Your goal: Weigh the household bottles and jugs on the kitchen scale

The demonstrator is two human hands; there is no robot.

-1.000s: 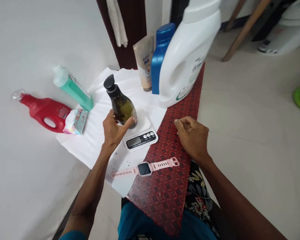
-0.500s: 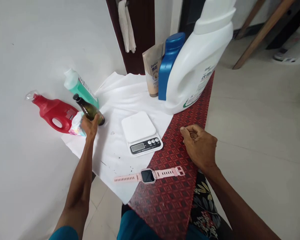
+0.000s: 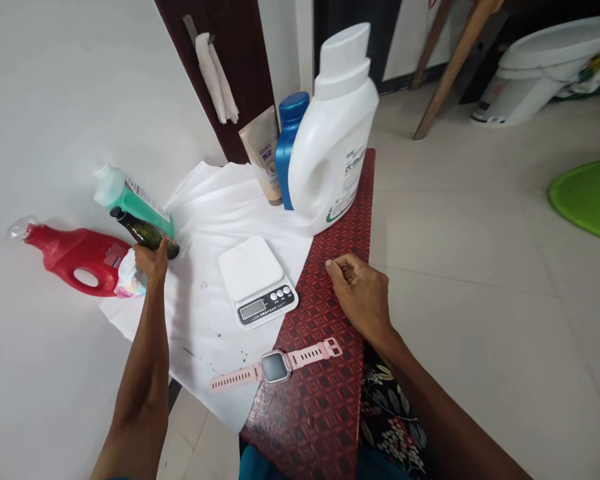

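Note:
My left hand (image 3: pixel 153 261) is wrapped round the lower part of a dark green glass bottle (image 3: pixel 143 230) with a black cap. Beside it are a red detergent bottle (image 3: pixel 75 257), a green liquid bottle (image 3: pixel 135 198) and a small white patterned pack (image 3: pixel 129 275), partly behind the hand. My right hand (image 3: pixel 361 293) is curled over the red patterned tabletop, its fingertips pressed together; whether anything is inside I cannot make out. Between the hands sits a white kitchen scale (image 3: pixel 253 270) with nothing on its plate. A pink smartwatch (image 3: pixel 275 367) lies stretched out in front of the scale.
A large white detergent jug (image 3: pixel 330 140), a blue bottle (image 3: pixel 286 147) and a beige tube (image 3: pixel 263 153) stand at the back of the table. White cloth (image 3: pixel 200 320) covers the left part. On the floor are a white bucket (image 3: pixel 520 87) and a green round object (image 3: pixel 590 200).
The view has swung right, so the table items appear farther left and more floor shows. The left hand keeps its grip on the glass bottle; the right hand stays curled.

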